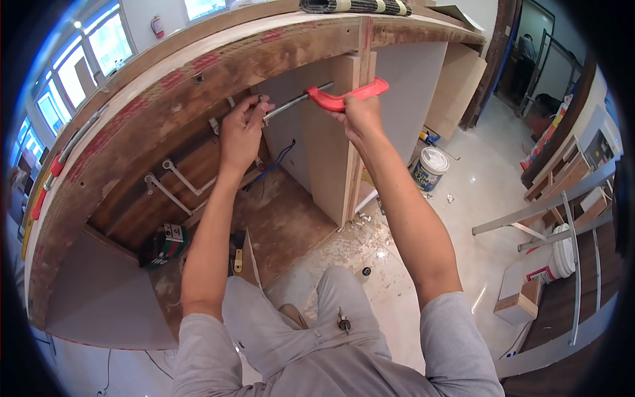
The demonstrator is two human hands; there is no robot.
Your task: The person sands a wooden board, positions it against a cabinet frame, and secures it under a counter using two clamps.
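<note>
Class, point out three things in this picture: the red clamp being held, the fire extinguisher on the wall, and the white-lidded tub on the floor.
Red clamp (327, 100): head view, on its red frame.
Fire extinguisher (157, 27): head view, on its body.
White-lidded tub (428, 179): head view, on its side.

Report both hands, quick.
Left hand: fingers closed on the metal screw end of the clamp.
Right hand: closed around the clamp's red frame.

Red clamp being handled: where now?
Head view, upper middle: clamp at the upright wooden panel beneath the curved counter, right hand on its red frame, left hand at the rod's end.
</note>
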